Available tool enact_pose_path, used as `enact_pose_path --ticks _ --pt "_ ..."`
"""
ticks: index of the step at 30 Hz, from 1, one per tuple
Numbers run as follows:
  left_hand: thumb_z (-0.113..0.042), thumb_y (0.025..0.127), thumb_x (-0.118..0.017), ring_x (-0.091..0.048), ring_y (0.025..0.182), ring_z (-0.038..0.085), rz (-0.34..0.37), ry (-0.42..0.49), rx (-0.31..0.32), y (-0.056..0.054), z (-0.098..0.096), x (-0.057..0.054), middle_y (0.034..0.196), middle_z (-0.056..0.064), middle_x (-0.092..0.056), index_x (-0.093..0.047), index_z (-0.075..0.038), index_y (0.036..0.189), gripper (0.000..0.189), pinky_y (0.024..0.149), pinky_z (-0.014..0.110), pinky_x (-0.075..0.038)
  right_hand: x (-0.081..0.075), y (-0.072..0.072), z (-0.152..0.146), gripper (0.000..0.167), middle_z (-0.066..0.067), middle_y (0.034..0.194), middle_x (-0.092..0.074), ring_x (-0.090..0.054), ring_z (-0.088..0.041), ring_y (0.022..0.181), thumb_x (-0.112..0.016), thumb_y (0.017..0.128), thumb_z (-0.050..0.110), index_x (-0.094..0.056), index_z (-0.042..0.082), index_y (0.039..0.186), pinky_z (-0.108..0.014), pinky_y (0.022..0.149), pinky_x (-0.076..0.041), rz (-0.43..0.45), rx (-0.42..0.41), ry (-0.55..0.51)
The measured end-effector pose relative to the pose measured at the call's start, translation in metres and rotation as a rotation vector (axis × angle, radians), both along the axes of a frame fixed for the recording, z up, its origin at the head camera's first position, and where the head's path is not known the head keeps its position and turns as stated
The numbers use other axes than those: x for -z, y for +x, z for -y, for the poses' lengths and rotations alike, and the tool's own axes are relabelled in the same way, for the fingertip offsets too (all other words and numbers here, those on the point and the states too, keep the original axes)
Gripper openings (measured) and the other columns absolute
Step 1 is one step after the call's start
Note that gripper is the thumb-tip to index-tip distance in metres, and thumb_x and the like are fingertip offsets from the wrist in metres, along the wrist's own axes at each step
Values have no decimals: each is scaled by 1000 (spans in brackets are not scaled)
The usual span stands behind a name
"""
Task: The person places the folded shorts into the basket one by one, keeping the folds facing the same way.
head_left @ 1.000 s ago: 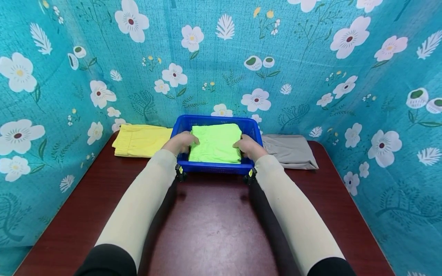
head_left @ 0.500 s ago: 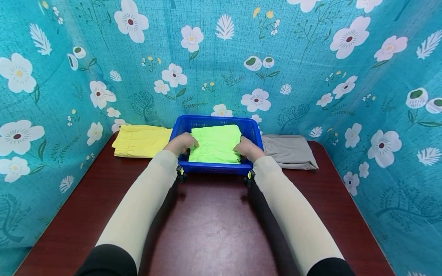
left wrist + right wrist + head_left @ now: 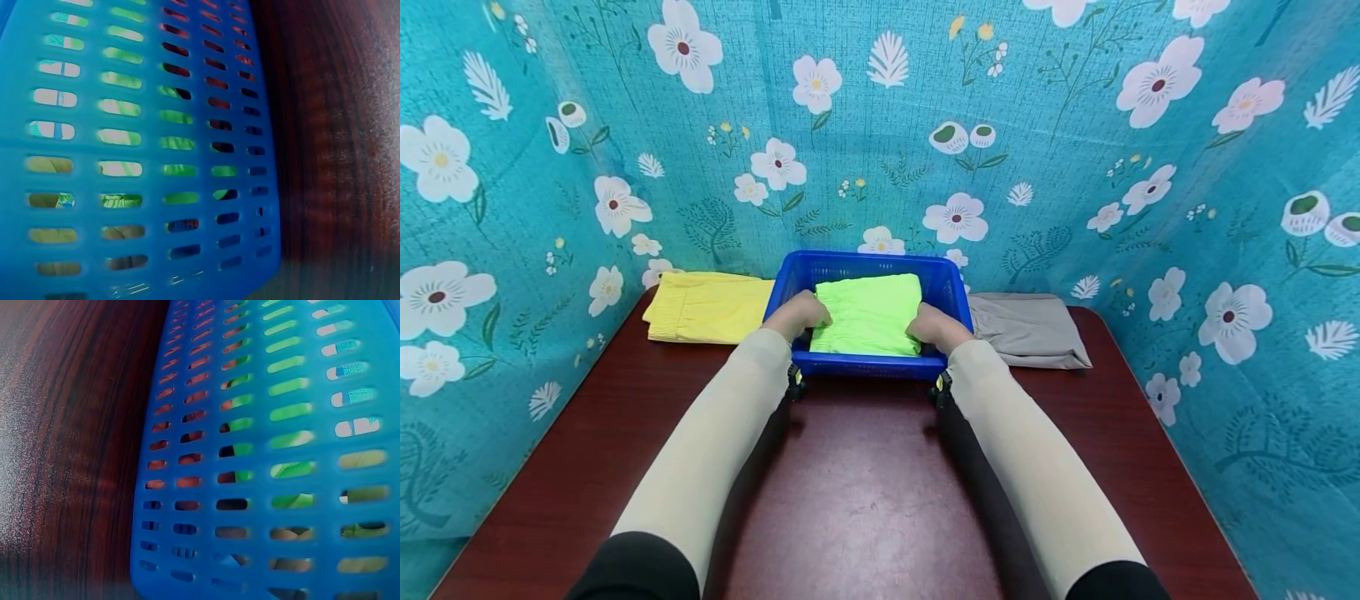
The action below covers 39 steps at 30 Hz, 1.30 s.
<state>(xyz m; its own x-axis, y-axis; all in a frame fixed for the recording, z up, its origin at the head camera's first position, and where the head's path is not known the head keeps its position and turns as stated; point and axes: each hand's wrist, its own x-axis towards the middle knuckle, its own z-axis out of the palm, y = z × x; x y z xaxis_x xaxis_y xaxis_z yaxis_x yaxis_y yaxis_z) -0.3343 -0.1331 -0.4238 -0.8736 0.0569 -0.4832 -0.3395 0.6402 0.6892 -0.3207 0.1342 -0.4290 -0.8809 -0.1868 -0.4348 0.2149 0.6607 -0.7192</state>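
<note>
A folded lime-green garment (image 3: 868, 312) with a gathered band along its left side lies inside a blue plastic basket (image 3: 868, 364). My left hand (image 3: 802, 312) grips its left edge, thumb on top and the other fingers hidden below. The opposite edge is held the same way by my right hand (image 3: 936, 325). Both hands reach in over the basket's near rim. In the left wrist view the slotted basket wall (image 3: 153, 153) fills most of the picture, with green cloth showing through. The right wrist view has the slotted wall (image 3: 256, 437) in front of the hand too.
A folded yellow garment (image 3: 718, 307) lies left of the basket, and a folded grey one (image 3: 1026, 329) lies to its right. The dark red table (image 3: 857, 483) extends toward me. Flowered blue curtains (image 3: 880, 125) stand close behind and at both sides.
The green garment's far edge has sunk slightly and its right edge has shifted a little inward. Both hands keep their hold and have barely moved.
</note>
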Motion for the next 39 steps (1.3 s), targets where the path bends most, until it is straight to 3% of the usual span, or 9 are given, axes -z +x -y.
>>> enact_pose_path --ticks 9,14,21,25,29,34,35,37,39 --pt "-16 102 -60 -46 125 33 -23 -89 34 0 -4 3 168 17 -21 -9 -2 163 80 94 42 -45 3 -6 -4 59 -14 109 -44 -49 -24 74 -47 102 7 -23 6 155 -31 62 -42 62 -34 13" --pt "-23 104 -59 -26 153 34 -22 -154 75 1 -7 3 170 20 -10 2 -2 163 87 118 47 -37 2 -6 -7 69 -15 108 -44 -44 -19 63 -47 102 10 -10 5 161 -29 57 -38 88 -80 11" --pt "-24 105 -56 -27 153 36 -15 -210 110 -3 -10 5 170 21 -12 1 -1 163 84 115 46 -40 -3 -3 -4 80 -12 95 -46 -38 -16 52 -43 103 12 9 6 163 -29 53 -34 100 -106 43" --pt "-10 102 -50 -49 111 29 -19 -191 94 -4 -12 4 166 22 -21 0 1 162 79 78 38 -45 -2 -1 -2 78 -11 91 -46 -35 -16 52 -44 101 9 2 6 163 -31 54 -33 88 -94 10" --pt "1 100 -40 -31 65 18 0 -180 72 -4 -17 4 159 24 -28 7 2 161 77 53 31 -29 0 0 -3 79 -17 124 -43 -42 -22 66 -49 103 11 1 7 164 -34 65 -38 99 -37 -49" --pt "6 95 -42 -21 55 12 3 -223 52 -1 -23 0 148 31 -38 11 6 159 83 47 26 -25 -3 4 -4 67 -16 133 -40 -50 -25 86 -54 102 13 -20 3 159 -35 76 -44 40 -25 -72" --pt "7 94 -43 -22 56 12 0 -235 50 0 -24 -1 141 31 -40 9 8 158 83 47 26 -25 -4 5 -4 60 -16 126 -44 -51 -25 86 -55 102 13 -28 2 154 -35 75 -45 20 -27 -63" --pt "9 91 -47 -20 58 12 -5 -262 53 2 -25 -2 112 22 -49 -30 14 147 59 47 26 -24 -6 7 -3 46 -14 110 -47 -51 -24 82 -56 101 14 -38 1 142 -34 71 -46 -17 -32 -33" --pt "11 88 -48 -17 59 13 -16 -294 90 5 -24 -4 85 11 -39 -54 4 101 16 48 27 -22 -9 10 -2 39 -12 100 -46 -51 -24 76 -56 99 15 -42 2 133 -34 65 -45 -54 -31 14"
